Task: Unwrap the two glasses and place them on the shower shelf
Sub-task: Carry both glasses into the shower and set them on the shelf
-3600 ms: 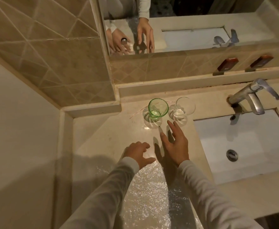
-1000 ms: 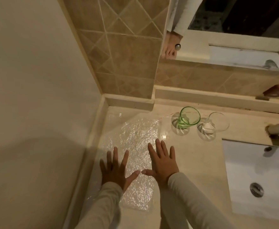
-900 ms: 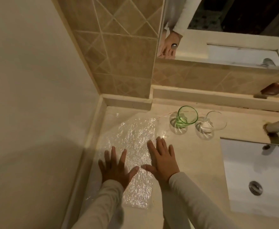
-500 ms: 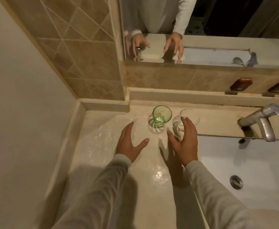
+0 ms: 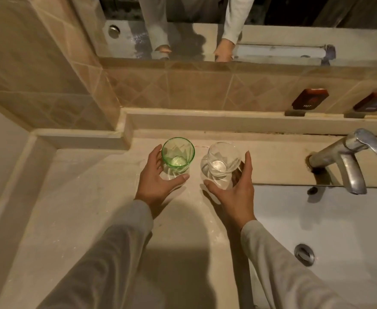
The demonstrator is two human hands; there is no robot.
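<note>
Wrap gone from view now, both glasses bare. Left hand [image 5: 155, 182] cupping green glass [image 5: 178, 155], right hand [image 5: 235, 189] cupping clear glass [image 5: 223, 158], left of faucet [image 5: 348, 157]. Grips half-open, not clamped. Shelf move next, probably.

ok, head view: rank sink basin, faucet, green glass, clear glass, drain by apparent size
1. sink basin, cropped by the frame
2. faucet
3-4. green glass and clear glass: look alike, not ranked
5. drain
</note>
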